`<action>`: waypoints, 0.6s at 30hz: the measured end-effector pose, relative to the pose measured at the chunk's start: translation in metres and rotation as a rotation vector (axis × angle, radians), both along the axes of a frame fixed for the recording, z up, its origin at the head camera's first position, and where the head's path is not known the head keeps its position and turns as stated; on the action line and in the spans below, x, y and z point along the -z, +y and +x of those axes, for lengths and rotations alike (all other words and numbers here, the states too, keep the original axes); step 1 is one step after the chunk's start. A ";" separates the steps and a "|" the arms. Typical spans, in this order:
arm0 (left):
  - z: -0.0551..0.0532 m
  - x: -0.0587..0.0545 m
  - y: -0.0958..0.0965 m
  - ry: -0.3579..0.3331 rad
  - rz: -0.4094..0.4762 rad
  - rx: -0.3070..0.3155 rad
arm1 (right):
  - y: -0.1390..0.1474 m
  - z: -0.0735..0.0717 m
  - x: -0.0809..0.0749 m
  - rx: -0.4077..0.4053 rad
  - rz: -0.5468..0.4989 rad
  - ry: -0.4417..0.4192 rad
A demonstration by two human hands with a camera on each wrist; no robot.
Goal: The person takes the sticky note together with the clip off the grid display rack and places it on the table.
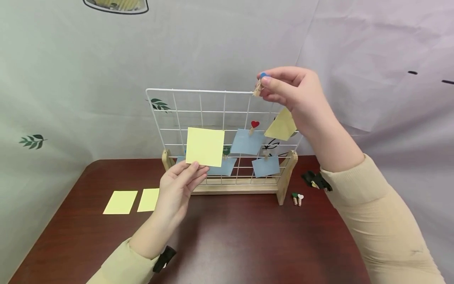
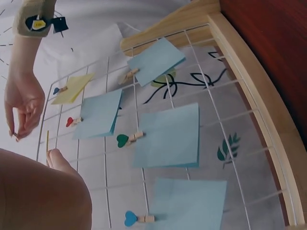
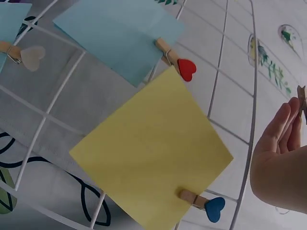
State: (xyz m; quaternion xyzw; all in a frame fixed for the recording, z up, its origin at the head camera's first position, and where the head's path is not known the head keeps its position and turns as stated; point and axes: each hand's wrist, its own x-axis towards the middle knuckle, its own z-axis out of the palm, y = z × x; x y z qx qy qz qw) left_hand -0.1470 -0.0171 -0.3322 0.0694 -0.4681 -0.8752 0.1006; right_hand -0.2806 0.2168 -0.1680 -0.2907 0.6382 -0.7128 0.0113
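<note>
My left hand [image 1: 181,185] pinches a yellow sticky note [image 1: 205,146] by its lower edge, held upright in front of the white wire grid [image 1: 198,91]. Up at the grid's top bar, my right hand [image 1: 298,90] pinches a small wooden clothespin [image 1: 258,87] with a blue top between thumb and fingers. Blue notes [image 2: 168,136] hang on the grid, each under a heart clothespin; the red heart [image 1: 255,124], green heart [image 2: 123,140] and blue heart [image 2: 130,218] show. One yellow note [image 3: 148,143] hangs by a blue heart clothespin [image 3: 214,209] below my right hand.
Two yellow notes [image 1: 120,202] lie on the dark red table [image 1: 248,236] at left, one partly behind my left wrist. Two loose clothespins [image 1: 298,199], green and white, lie right of the grid's wooden stand [image 1: 234,189]. A pale cloth [image 1: 88,79] hangs behind.
</note>
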 end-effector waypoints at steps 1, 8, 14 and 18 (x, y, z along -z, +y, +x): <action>0.001 0.000 -0.002 0.004 0.001 0.001 | 0.001 0.002 0.001 -0.002 0.007 0.000; 0.012 0.006 -0.019 0.016 0.000 0.000 | 0.007 0.018 0.010 -0.017 0.048 -0.043; 0.021 0.014 -0.040 0.007 0.031 -0.006 | 0.016 0.028 0.023 -0.031 0.070 -0.067; 0.026 0.021 -0.054 0.003 0.048 -0.006 | 0.023 0.034 0.031 -0.023 0.079 -0.092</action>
